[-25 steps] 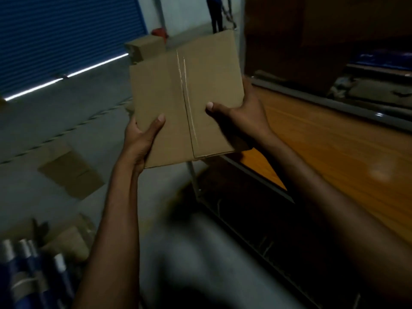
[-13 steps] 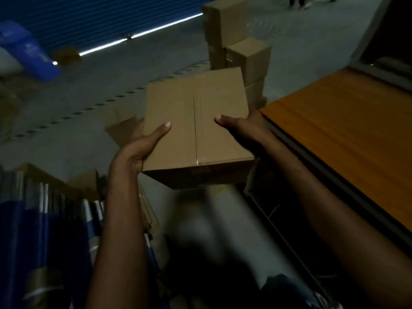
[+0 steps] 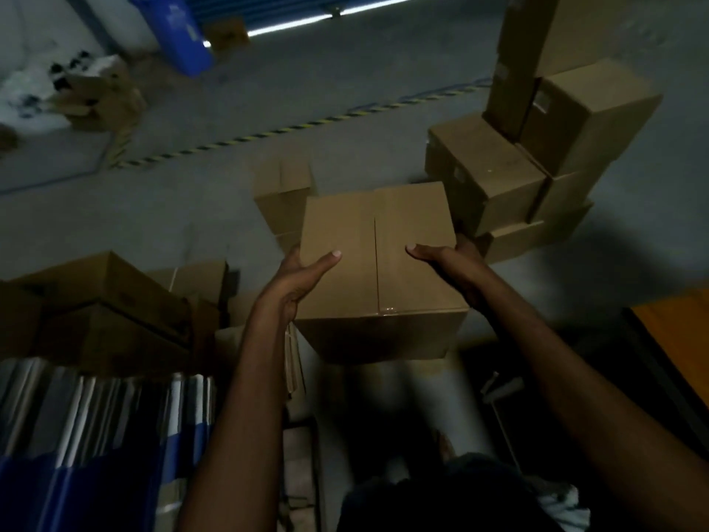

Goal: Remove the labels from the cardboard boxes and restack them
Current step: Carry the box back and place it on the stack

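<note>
- Cartons at 9 o'clock of frame.
- Left hand grips box at its 8 o'clock edge: thumb on the top face, fingers hidden down the side.
- Box is mid-frame, held between both hands.
- Right hand grips the 3 o'clock edge, thumb on top.
- Stack at 2 o'clock, near.

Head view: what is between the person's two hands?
A closed cardboard box, gripped on either side by the left hand and right hand, in the head view.

Closed brown cardboard box held aloft, seam up.
</note>
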`<action>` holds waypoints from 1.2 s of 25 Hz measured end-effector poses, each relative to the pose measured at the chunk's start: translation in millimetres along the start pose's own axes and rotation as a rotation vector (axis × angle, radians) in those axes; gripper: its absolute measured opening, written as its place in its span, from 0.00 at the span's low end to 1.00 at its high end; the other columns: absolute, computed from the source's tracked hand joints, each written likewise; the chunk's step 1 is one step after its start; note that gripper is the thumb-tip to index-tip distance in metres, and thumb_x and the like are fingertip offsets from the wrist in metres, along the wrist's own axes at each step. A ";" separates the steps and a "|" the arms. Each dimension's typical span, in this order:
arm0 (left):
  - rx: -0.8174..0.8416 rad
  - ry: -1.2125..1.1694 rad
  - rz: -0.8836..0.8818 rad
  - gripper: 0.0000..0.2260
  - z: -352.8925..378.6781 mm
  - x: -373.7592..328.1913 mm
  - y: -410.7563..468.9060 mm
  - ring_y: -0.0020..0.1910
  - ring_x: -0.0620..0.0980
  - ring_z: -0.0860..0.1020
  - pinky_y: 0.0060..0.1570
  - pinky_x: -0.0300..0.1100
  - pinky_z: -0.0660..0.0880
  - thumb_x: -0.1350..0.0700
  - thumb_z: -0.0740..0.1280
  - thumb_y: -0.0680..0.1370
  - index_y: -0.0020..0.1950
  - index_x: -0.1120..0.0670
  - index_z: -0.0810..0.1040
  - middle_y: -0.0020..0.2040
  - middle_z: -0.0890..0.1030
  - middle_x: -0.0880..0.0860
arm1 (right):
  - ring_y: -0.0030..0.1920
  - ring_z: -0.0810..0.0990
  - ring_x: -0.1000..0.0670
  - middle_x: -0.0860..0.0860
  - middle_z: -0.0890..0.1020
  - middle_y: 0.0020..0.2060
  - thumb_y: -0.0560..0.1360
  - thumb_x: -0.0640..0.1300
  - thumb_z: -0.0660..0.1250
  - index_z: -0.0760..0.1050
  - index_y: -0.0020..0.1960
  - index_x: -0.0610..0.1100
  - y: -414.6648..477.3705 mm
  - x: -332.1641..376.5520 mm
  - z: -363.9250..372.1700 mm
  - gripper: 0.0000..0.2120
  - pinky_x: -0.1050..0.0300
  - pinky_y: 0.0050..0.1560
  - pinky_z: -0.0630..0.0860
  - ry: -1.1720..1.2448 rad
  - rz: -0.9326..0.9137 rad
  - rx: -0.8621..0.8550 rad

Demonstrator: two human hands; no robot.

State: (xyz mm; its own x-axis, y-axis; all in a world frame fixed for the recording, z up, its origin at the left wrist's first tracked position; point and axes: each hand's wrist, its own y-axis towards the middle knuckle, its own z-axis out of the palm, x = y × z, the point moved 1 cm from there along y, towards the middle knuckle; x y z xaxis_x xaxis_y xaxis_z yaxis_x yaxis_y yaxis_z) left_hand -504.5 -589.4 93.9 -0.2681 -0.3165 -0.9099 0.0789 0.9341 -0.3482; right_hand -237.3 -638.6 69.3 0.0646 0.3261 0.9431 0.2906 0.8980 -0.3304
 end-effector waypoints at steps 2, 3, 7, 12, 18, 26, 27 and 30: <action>-0.050 -0.022 0.006 0.25 -12.9 -13.3 43.1 0.48 0.40 0.78 0.47 0.36 0.75 0.48 0.76 0.76 0.70 0.50 0.73 0.57 0.80 0.48 | 0.58 0.84 0.49 0.51 0.84 0.61 0.62 0.56 0.85 0.75 0.72 0.46 53.0 21.3 21.6 0.42 0.47 0.63 0.81 -0.037 0.006 0.055; -0.072 -0.031 0.002 0.28 -21.9 -16.7 66.3 0.50 0.41 0.78 0.46 0.35 0.75 0.47 0.77 0.75 0.72 0.50 0.73 0.58 0.80 0.48 | 0.59 0.84 0.50 0.52 0.84 0.62 0.60 0.59 0.85 0.74 0.73 0.47 78.7 29.6 34.6 0.45 0.47 0.64 0.80 -0.062 0.011 0.067; -0.139 -0.052 -0.050 0.33 -59.8 1.2 165.1 0.60 0.48 0.78 0.52 0.36 0.74 0.45 0.77 0.75 0.77 0.50 0.69 0.65 0.78 0.47 | 0.59 0.83 0.50 0.53 0.83 0.62 0.62 0.57 0.84 0.73 0.73 0.46 177.1 36.4 95.7 0.44 0.48 0.66 0.78 -0.116 0.036 0.151; -0.112 -0.049 -0.135 0.31 -97.4 80.5 310.9 0.67 0.51 0.75 0.64 0.44 0.74 0.49 0.76 0.76 0.77 0.48 0.69 0.69 0.76 0.49 | 0.59 0.82 0.48 0.50 0.82 0.63 0.66 0.54 0.83 0.72 0.73 0.45 305.7 -20.7 181.6 0.41 0.46 0.63 0.79 -0.225 0.176 0.137; -0.071 -0.125 -0.283 0.30 -127.7 197.8 457.7 0.60 0.47 0.81 0.49 0.38 0.82 0.53 0.77 0.75 0.75 0.47 0.71 0.67 0.80 0.51 | 0.62 0.81 0.46 0.53 0.81 0.65 0.55 0.66 0.82 0.68 0.77 0.50 449.6 -140.4 269.5 0.55 0.42 0.63 0.80 -0.367 0.388 0.164; -0.124 -0.092 -0.326 0.33 -144.9 373.8 650.1 0.61 0.51 0.81 0.50 0.37 0.81 0.55 0.77 0.76 0.78 0.54 0.68 0.67 0.79 0.53 | 0.67 0.75 0.43 0.47 0.73 0.71 0.73 0.53 0.79 0.59 0.81 0.48 623.0 -293.7 363.9 0.43 0.52 0.56 0.75 -0.399 0.509 0.214; -0.118 -0.091 -0.319 0.34 -147.4 395.5 670.1 0.63 0.52 0.81 0.52 0.40 0.82 0.52 0.78 0.75 0.78 0.53 0.68 0.68 0.79 0.53 | 0.67 0.75 0.43 0.46 0.73 0.71 0.73 0.53 0.79 0.59 0.80 0.48 643.4 -312.1 374.7 0.43 0.52 0.55 0.75 -0.406 0.500 0.209; -0.158 -0.070 -0.300 0.31 -149.1 448.7 716.7 0.63 0.48 0.80 0.53 0.35 0.80 0.51 0.76 0.77 0.77 0.53 0.68 0.68 0.79 0.52 | 0.68 0.75 0.42 0.46 0.73 0.71 0.73 0.54 0.79 0.61 0.80 0.47 692.5 -361.5 400.2 0.43 0.51 0.56 0.76 -0.430 0.450 0.207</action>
State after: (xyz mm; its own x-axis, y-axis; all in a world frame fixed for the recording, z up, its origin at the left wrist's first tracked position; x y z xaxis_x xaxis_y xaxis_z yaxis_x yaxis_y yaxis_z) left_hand -711.4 -37.3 -530.3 -0.1900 -0.5865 -0.7874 -0.1443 0.8099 -0.5685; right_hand -441.4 -16.4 -515.1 -0.2632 0.7338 0.6263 0.1320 0.6705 -0.7301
